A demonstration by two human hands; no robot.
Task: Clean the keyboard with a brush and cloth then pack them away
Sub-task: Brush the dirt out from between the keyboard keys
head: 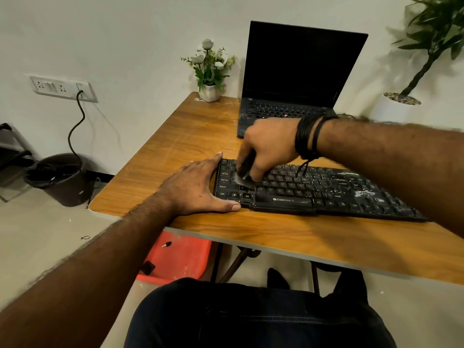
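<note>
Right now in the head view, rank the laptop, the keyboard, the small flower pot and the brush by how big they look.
1. Laptop and keyboard: too close to call, since the keyboard lies nearer the camera and is partly covered by the right arm.
2. Flower pot.
3. Brush, mostly hidden in the right hand.

Black corded wristbands [307,136], dark trousers [258,317]

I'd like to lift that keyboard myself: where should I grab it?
Probably by its short ends, a hand coming in from each side. The keyboard lies long, thin and flat on the table. The left hand already braces the left end; the right hand, gripping the brush, works over the keys.
</note>
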